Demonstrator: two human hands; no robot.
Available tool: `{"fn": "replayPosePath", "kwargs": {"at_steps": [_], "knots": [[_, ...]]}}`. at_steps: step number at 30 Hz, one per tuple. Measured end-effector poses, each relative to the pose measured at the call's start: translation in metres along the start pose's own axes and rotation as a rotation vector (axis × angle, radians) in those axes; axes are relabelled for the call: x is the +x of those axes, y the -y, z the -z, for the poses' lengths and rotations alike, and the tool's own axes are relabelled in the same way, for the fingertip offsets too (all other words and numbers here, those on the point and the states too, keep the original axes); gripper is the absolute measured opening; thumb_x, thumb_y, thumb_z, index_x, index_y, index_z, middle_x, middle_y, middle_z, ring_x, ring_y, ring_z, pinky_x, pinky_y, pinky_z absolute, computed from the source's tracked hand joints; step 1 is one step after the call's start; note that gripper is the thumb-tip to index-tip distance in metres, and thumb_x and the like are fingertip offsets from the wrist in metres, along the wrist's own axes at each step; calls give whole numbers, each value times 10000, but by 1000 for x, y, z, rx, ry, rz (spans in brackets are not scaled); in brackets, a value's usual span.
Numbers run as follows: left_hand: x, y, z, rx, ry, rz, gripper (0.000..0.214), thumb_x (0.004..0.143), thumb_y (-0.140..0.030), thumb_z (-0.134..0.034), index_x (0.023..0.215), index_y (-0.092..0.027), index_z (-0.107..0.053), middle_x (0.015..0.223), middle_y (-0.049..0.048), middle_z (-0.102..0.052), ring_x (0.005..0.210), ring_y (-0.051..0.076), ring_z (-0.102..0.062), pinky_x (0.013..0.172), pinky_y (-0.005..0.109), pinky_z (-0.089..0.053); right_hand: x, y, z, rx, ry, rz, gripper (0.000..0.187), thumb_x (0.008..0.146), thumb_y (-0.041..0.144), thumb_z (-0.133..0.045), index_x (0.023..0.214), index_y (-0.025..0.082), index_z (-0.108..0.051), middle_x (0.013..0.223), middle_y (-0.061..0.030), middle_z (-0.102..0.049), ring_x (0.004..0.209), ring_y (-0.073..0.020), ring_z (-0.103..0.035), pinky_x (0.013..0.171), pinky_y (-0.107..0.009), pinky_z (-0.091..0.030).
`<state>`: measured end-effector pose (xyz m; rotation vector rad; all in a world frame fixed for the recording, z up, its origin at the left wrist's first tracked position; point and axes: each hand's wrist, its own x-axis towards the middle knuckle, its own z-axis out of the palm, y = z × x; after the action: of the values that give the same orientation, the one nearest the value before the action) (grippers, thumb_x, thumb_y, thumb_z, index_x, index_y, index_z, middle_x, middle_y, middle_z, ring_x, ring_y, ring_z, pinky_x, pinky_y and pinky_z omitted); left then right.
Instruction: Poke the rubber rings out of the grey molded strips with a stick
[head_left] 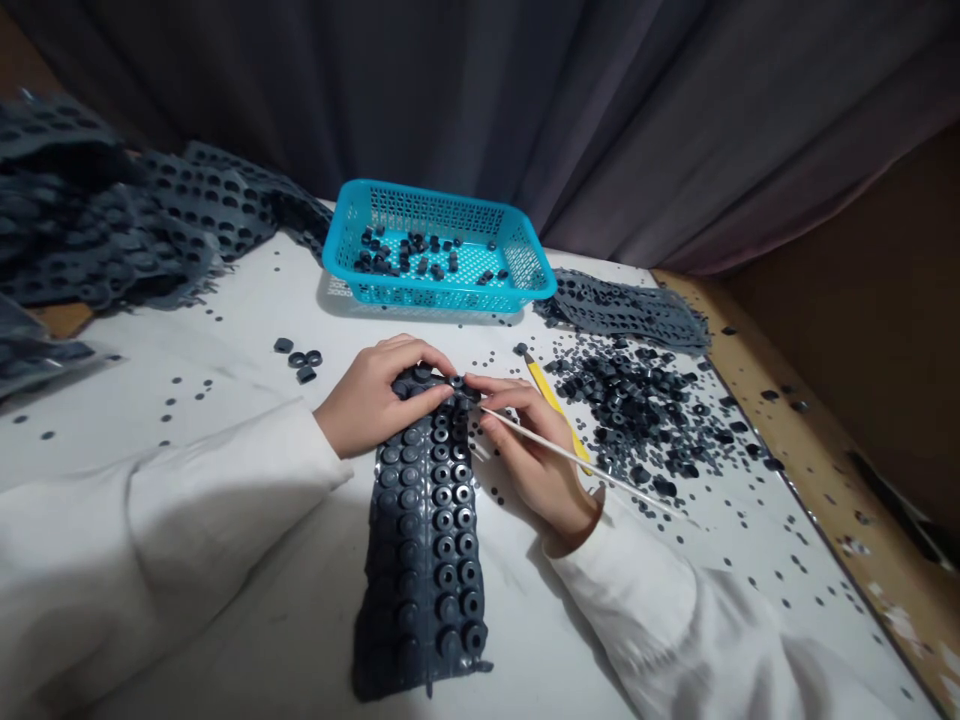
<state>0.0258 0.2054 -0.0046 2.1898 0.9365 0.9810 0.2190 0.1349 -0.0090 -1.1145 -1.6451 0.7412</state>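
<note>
White-sleeved on both arms, working above a pale surface (pixel 285 640), with a black rubber strip (pixel 424 560) lying lengthwise from the centre of the view down to six o'clock. Showing rows of round studs along its length, with open holes in those of the two right-hand rows.

Pinching the strip's far end between thumb and fingers of the left hand (pixel 379 395), reaching in from eight o'clock. Gripping a thin white stick (pixel 585 464) in the right hand (pixel 544 460) at five o'clock, pressing thumb and fingers together around it. Pointing one tip of the stick toward ten o'clock, just beside the strip's far end, and stretching the other toward four o'clock, past the wrist. Holding the right forefinger close to the strip's far end too; not being able to tell how firmly.

Sitting at twelve o'clock, a blue basket (pixel 442 297) with small black pieces (pixel 453 262) inside, and behind it, hanging, a dark curtain (pixel 450 90). Lying at four o'clock, near the right hand, a yellow pen-shaped tool (pixel 557 410); spreading around three o'clock, a pile of black bits (pixel 637 405). Resting at nine o'clock, four loose pieces (pixel 307 374); heaping up at ten, more strips (pixel 210 205).
</note>
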Motion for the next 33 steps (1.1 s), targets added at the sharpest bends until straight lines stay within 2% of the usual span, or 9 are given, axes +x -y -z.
{"fn": "replayPosePath", "kwargs": {"at_steps": [5,8,12,18,27,33], "knots": [[0,4,-1,-63,-10,76,194,820,-305,-625,975,-189,-625,942,27,-691,883,175,-644,835,286,-490,0,-1,0,-5,5,-20,47,899,250,-576,940,240,-598,1207,-74,-646,1155,-219,-583,993,-452,-445],[0,4,-2,-105,-10,87,212,823,-290,-624,1009,-189,-620,916,18,-692,845,158,-648,813,265,-489,0,1,1,-58,19,21,49,898,230,-576,940,244,-596,1236,-69,-634,1170,-216,-571,1002,-449,-433],[1,4,-2,-147,7,109,166,838,-307,-602,944,-186,-642,871,13,-689,811,154,-641,782,255,-487,2,4,2,-104,62,83,55,891,207,-582,927,245,-599,1187,-59,-662,1141,-210,-582,988,-442,-438],[3,7,-4,-186,40,204,212,828,-367,-611,889,-170,-661,844,23,-696,762,158,-633,723,256,-482,3,2,0,-124,75,54,48,895,227,-581,939,245,-592,1180,-64,-659,1124,-207,-587,967,-433,-455],[4,5,-6,-198,50,192,144,819,-280,-597,839,-155,-667,794,10,-686,702,134,-602,696,238,-453,4,4,-2,-168,78,206,70,887,191,-581,930,237,-610,1128,-74,-692,1131,-222,-576,965,-444,-468],[7,6,-4,-306,89,201,150,833,-267,-568,860,-157,-667,835,11,-681,758,137,-589,730,241,-445,5,4,-2,-143,105,169,64,895,192,-574,935,232,-604,1117,-87,-685,1116,-216,-590,959,-435,-483]]}}
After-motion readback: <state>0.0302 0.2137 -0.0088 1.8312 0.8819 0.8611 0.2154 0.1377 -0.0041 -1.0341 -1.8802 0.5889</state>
